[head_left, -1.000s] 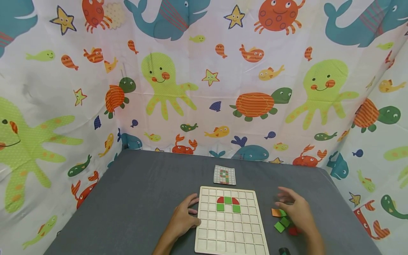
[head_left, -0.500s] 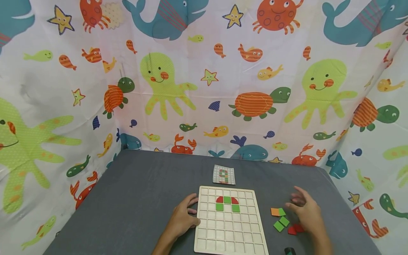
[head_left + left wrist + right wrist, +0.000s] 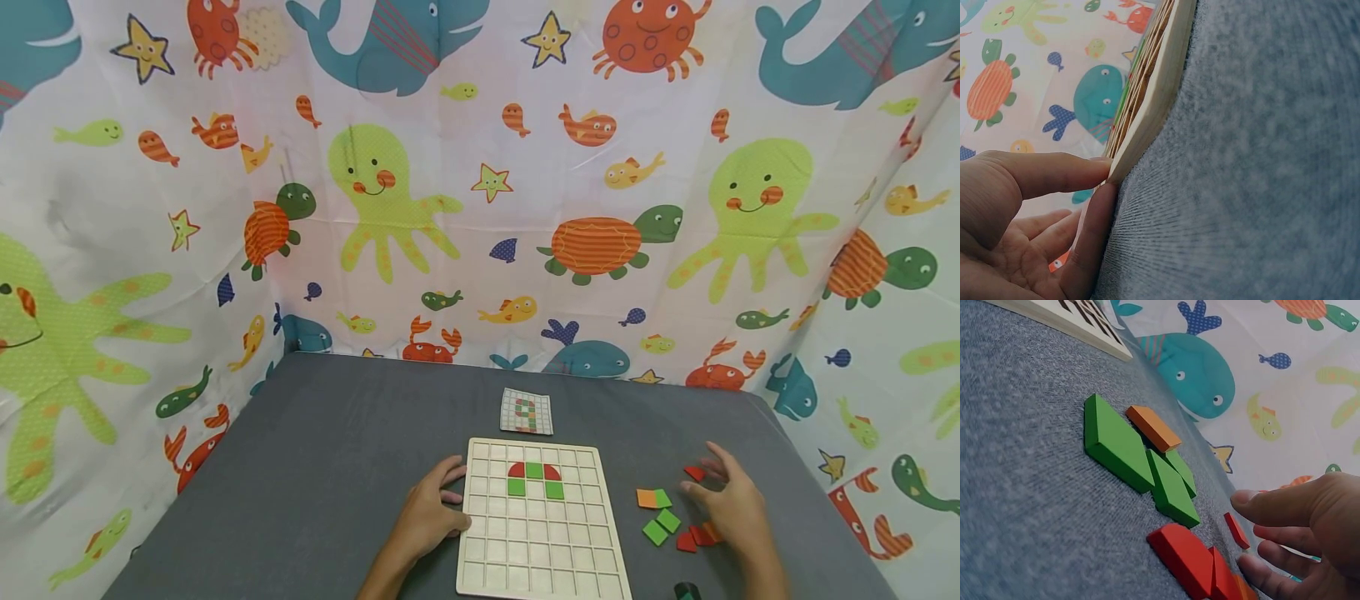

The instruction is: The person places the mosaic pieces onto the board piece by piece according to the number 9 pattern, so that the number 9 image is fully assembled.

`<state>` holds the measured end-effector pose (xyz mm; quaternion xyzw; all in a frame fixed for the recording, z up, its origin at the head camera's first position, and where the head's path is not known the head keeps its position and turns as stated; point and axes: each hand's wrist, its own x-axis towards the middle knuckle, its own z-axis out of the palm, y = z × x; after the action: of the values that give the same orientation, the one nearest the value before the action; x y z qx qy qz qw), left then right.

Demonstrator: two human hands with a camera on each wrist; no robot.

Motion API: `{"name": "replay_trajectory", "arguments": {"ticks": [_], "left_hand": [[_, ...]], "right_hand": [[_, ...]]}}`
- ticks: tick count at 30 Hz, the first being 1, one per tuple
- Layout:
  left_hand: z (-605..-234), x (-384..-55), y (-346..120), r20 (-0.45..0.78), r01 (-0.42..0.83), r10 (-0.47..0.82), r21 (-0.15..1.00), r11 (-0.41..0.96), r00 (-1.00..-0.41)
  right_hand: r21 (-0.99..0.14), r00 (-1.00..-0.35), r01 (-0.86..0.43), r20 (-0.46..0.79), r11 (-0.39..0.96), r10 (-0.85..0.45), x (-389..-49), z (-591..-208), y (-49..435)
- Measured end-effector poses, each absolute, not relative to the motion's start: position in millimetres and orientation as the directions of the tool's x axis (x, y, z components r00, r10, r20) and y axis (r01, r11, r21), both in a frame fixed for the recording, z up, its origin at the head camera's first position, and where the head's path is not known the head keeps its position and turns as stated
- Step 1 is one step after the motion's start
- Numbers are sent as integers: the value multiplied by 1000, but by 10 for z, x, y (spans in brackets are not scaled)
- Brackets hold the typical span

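My left hand [image 3: 429, 512] rests against the left edge of a light wooden grid board [image 3: 540, 567]. In the left wrist view its thumb and a finger touch the board's side. On the board sit green square tiles [image 3: 533, 471] and two red rounded tiles [image 3: 552, 472], grouped near the top. My right hand [image 3: 731, 504] hovers over loose tiles with fingers spread and nothing visible between them. Around it lie green tiles [image 3: 1116, 447], an orange tile [image 3: 1154, 428], red tiles [image 3: 1182, 556] and a separate red tile [image 3: 1236, 531]. Another orange tile [image 3: 712, 532] is partly hidden by the hand.
A small card [image 3: 527, 411] with a printed grid and coloured pattern lies behind the board. Near the front edge of the view is a dark cylindrical object [image 3: 686, 591]. Grey cloth [image 3: 337, 467] covers the table, and a sea-animal curtain [image 3: 450, 208] surrounds it.
My right hand has moved right, away from the green tiles, uncovering more red and orange tiles. The dark object has shifted slightly right. The left hand stays at the board's edge.
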<state>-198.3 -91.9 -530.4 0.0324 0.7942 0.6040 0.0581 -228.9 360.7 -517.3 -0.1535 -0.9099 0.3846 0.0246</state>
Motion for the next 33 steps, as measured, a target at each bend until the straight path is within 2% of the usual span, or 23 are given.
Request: {"name": "replay_trajectory", "arguments": {"ticks": [9,25,33], "left_hand": [[-5301,-1980,-916,-57,-22,119,961,274,-991],[-5295,-1980,-921,-57,-21,119,960,278,-991],[-5298,-1987,-919,-66,-30,119,959,282,-991]], "right_hand": [[-669,-953,288,-126,686,277,-2277,-5185,3606],[-668,-977,182,-37,721,212,-2261,-5229,3620],[-647,-963,259,-118,717,242,-2275,-5183,3607]]}}
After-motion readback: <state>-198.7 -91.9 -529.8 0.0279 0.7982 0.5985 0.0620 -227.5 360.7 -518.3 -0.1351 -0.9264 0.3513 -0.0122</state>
